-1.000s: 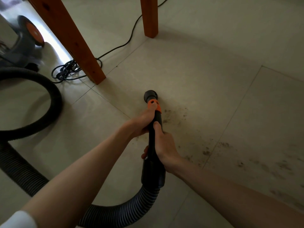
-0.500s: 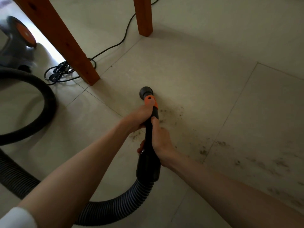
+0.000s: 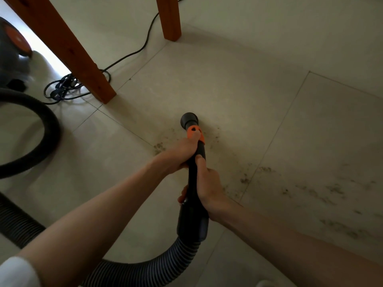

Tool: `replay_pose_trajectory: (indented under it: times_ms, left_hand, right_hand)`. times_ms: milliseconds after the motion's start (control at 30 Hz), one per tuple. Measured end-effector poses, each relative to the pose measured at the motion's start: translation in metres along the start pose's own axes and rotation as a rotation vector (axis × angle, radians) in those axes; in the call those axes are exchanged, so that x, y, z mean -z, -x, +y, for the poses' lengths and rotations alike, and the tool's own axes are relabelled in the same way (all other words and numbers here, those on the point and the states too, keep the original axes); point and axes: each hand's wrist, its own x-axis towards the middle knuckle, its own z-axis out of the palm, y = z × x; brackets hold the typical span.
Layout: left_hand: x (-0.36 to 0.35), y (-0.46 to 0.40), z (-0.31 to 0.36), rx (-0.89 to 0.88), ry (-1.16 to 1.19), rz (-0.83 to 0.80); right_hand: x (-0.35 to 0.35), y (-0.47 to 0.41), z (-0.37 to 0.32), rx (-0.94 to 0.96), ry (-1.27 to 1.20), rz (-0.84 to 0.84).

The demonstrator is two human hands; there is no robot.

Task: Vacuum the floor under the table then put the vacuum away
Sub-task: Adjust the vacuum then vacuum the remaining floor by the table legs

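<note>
Both hands are wrapped round the black vacuum wand (image 3: pixel 195 175): the left hand (image 3: pixel 180 152) grips high up by the orange collar (image 3: pixel 195 134), the right hand (image 3: pixel 207 187) grasps lower, just above the cuff where the ribbed hose (image 3: pixel 145 270) joins. Over the last second the nozzle (image 3: pixel 189 120) has crept a little forward and leftward, toward the near table leg (image 3: pixel 83 59), and the specks beside the collar look somewhat thinner than before, so the sucking seems to be working. Most of the dirt (image 3: pixel 331 193) is untouched though, strewn off to the right across the tile joint, so I'd judge the vacuuming well short of done. Rightward the floor (image 3: pixel 269 100) lies open for a sweep. Leftward it is tighter: the near leg, the far table leg (image 3: pixel 169 17), a tangle of black cord (image 3: pixel 66 88) at the near leg's foot, and the vacuum body (image 3: pixel 12 54) beyond.
</note>
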Motion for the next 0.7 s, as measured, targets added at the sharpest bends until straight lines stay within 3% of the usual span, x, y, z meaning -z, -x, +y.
replay_pose_trajectory:
  times_ms: [567,700]
  left_hand:
    - [-0.078,0.012,0.001,-0.05,-0.115,-0.187]
    - [-0.078,0.011,0.001,-0.049,-0.124,-0.188]
  right_hand:
    - [0.053,0.033,0.021,0.031,-0.059,0.23]
    - [0.053,0.031,0.019,0.021,-0.083,0.217]
